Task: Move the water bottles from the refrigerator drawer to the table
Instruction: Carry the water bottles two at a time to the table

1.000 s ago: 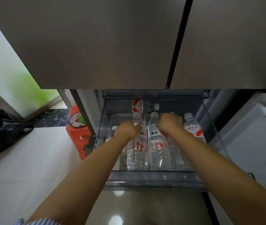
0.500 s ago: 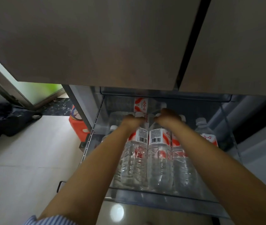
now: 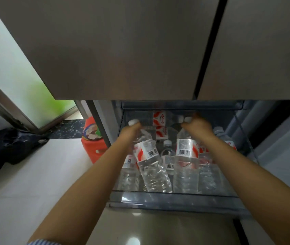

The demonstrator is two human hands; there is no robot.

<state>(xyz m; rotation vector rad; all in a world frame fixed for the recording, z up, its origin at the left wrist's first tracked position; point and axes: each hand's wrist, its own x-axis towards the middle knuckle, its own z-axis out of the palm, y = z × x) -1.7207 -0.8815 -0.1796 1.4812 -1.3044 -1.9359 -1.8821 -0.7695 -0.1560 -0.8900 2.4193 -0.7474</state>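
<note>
Left hand (image 3: 129, 132) grasps a tilted bottle (image 3: 148, 157); right hand (image 3: 196, 127) grasps an upright bottle (image 3: 185, 156), at 12 o'clock; fingers hidden.

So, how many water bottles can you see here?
8 bottles: left hand grips one, right hand one, four stand in front, two sit behind; more may hide.

Two bare forearms run up from the lower corners of the frame toward the centre. The left hand (image 3: 129, 132) and the right hand (image 3: 197, 127) wear no gloves, rings or watches that can be seen. At the lower left edge, a sleeve (image 3: 42, 242) with fine blue and white stripes covers the left upper arm.
</note>
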